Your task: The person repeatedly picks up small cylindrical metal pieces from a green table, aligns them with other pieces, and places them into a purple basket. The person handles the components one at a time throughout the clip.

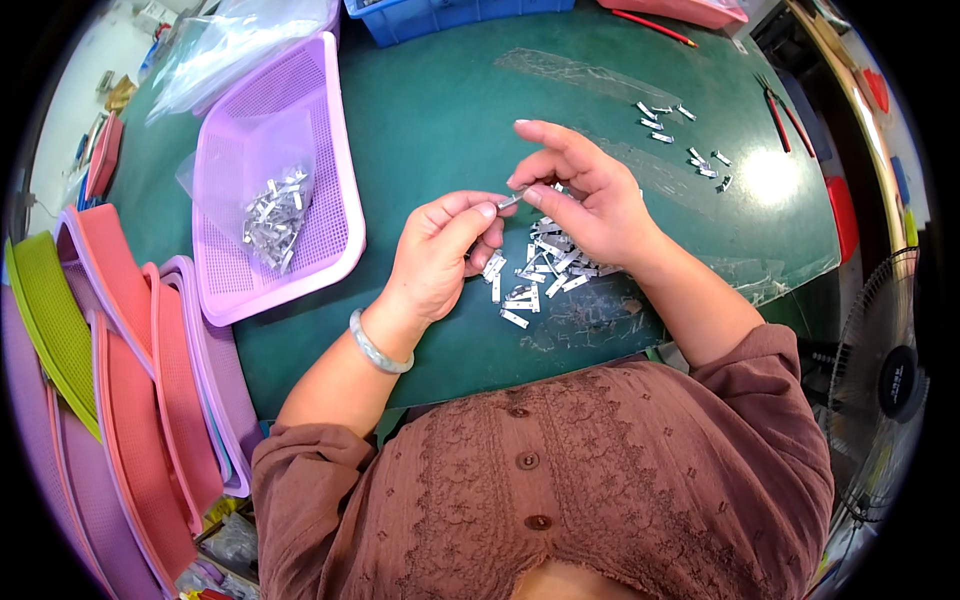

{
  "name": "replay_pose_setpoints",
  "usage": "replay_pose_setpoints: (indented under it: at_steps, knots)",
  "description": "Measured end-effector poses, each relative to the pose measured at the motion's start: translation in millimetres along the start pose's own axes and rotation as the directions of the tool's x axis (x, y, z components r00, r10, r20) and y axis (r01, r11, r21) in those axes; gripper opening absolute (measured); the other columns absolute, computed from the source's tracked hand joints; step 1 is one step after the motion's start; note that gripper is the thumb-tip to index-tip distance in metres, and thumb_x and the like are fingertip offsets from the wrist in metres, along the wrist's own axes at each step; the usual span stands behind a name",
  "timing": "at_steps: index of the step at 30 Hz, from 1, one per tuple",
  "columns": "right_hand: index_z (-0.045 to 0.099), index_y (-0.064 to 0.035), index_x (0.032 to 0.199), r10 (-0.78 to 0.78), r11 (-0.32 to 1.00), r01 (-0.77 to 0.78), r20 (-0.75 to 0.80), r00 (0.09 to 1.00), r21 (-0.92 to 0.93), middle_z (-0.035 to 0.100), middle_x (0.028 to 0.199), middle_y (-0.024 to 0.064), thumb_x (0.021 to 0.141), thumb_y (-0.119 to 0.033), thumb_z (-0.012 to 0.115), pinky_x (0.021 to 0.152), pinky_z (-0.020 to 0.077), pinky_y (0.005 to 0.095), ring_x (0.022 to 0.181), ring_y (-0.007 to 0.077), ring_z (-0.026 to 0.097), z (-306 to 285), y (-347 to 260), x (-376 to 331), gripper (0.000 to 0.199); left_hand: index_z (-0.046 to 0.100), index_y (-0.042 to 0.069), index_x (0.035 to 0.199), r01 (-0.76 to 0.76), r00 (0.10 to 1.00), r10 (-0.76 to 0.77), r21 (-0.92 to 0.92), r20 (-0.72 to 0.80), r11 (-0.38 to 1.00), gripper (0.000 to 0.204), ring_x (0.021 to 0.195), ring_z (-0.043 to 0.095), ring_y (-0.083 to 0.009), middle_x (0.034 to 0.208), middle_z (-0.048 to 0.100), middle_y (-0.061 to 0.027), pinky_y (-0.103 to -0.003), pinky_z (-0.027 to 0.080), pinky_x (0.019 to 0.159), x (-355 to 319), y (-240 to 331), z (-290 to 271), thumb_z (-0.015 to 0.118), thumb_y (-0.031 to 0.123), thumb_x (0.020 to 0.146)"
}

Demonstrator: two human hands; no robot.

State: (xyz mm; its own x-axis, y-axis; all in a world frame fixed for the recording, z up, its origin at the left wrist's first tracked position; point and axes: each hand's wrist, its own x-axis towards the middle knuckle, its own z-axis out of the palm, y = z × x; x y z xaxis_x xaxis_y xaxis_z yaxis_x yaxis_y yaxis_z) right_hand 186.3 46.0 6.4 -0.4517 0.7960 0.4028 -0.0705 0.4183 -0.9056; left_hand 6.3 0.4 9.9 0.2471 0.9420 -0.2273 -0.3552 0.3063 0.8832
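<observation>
Between my two hands is a small metal clip-like part, its ends pinched by the fingertips. My left hand is closed on it with thumb and forefinger. From the other side my right hand pinches it with thumb and forefinger, the other fingers raised. Below and behind the hands lies a loose pile of similar small silvery parts, partly hidden by my right hand. A clear bag of such parts rests inside a purple plastic basket to the left.
Several small parts lie apart on the green table at the right, near red-handled pliers. A red pen and a blue bin are at the back. Stacked baskets stand left; a fan stands right.
</observation>
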Motion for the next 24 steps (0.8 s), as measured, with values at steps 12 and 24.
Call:
replay_pose_setpoints:
  at_steps: [12, 24]
  knots:
    - [0.037, -0.0021, 0.131, 0.022, 1.0, -0.021, 0.048, 0.999, -0.011, 0.059, 0.092, 0.0068, 0.083, 0.008, 0.052, 0.077, 0.0437, 0.024, 0.085, 0.0109, 0.056, -2.2, -1.0, -0.7, 0.051, 0.062, -0.001, 0.093, 0.019, 1.0, -0.019, -0.025, 0.009, 0.999, 0.017, 0.053, 0.042, -0.0036, 0.066, 0.053, 0.0009, -0.016, 0.033, 0.046, -0.2, 0.4, -1.3, 0.054, 0.014, 0.088]
    - [0.038, -0.0021, 0.13, 0.047, 0.999, -0.046, 0.042, 0.998, -0.022, 0.059, 0.092, 0.0067, 0.083, 0.008, 0.052, 0.077, 0.0438, 0.0239, 0.086, 0.0107, 0.056, -2.2, -2.5, -0.6, 0.05, 0.062, 0.001, 0.088, 0.022, 1.0, -0.022, -0.029, -0.002, 0.999, 0.016, 0.053, 0.043, -0.0039, 0.065, 0.053, 0.0009, -0.016, 0.034, 0.047, -0.4, -0.4, -1.5, 0.056, 0.015, 0.088]
